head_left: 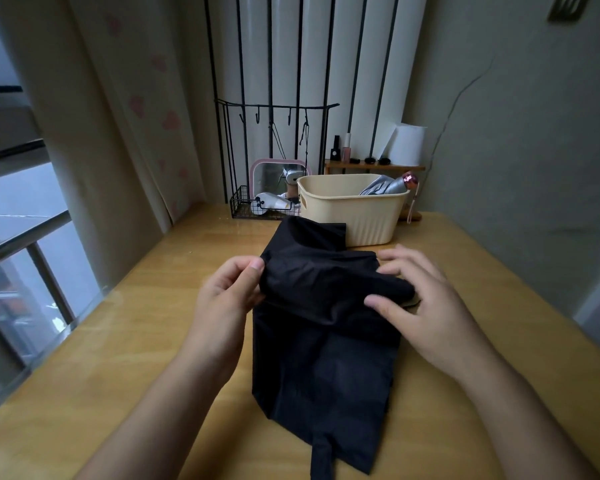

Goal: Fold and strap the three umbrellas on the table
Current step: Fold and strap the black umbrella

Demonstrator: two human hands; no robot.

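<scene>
A black umbrella (323,341) lies lengthwise on the wooden table (136,358), its loose canopy spread flat and its strap (321,459) trailing toward me. My left hand (227,296) pinches a fold of the black fabric at its left edge between thumb and fingers. My right hand (416,299) rests on the fabric's right side, fingers spread and nearly straight, thumb pressing the cloth. A silver folded umbrella (385,186) with a pink handle (409,180) sits inside the cream basket (354,216). No third umbrella is visible.
The cream basket stands just behind the black umbrella. A black wire rack (257,206) with a pink-framed mirror (274,178) is at the back left. A small wooden shelf (371,165) holds bottles and a white paper roll (407,144). A window and curtain border the left.
</scene>
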